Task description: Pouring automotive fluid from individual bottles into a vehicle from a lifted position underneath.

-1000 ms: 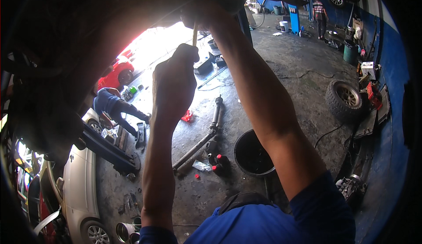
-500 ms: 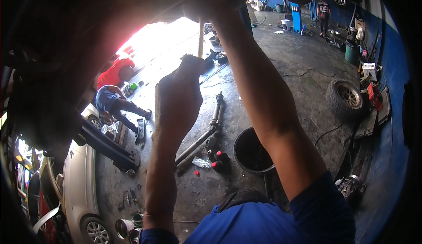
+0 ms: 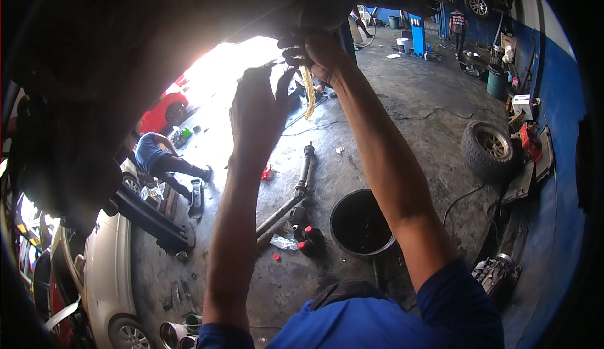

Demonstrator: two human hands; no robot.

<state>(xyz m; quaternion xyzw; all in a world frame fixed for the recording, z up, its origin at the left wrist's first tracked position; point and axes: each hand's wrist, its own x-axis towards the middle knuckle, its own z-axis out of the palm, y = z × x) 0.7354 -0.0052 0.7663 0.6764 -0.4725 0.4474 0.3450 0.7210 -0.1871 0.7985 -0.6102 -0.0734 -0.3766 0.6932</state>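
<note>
Both my arms reach up under the dark vehicle underside (image 3: 207, 3). My right hand (image 3: 319, 53) is raised close beneath it, its fingers curled round the top of a yellowish, shiny strip (image 3: 309, 91). The strip's lower end dangles free and bends slightly; its material I cannot make out. Just left of it and a little lower is my left hand (image 3: 257, 100), thumb apart from the fingers, with nothing visible between them. Bright glare behind the left hand washes out its fingertips.
Below stand a black tub (image 3: 362, 223), a drive shaft (image 3: 286, 207) and dark bottles with red caps (image 3: 309, 241). A loose wheel (image 3: 491, 151) lies at right. One person (image 3: 163, 154) bends at left; another (image 3: 458, 28) stands far right. A beige car (image 3: 110, 261) is at left.
The strip hung straight between my hands; now its lower end is loose and curved. My left hand has let go of it. My right hand has come lower into view, holding the strip.
</note>
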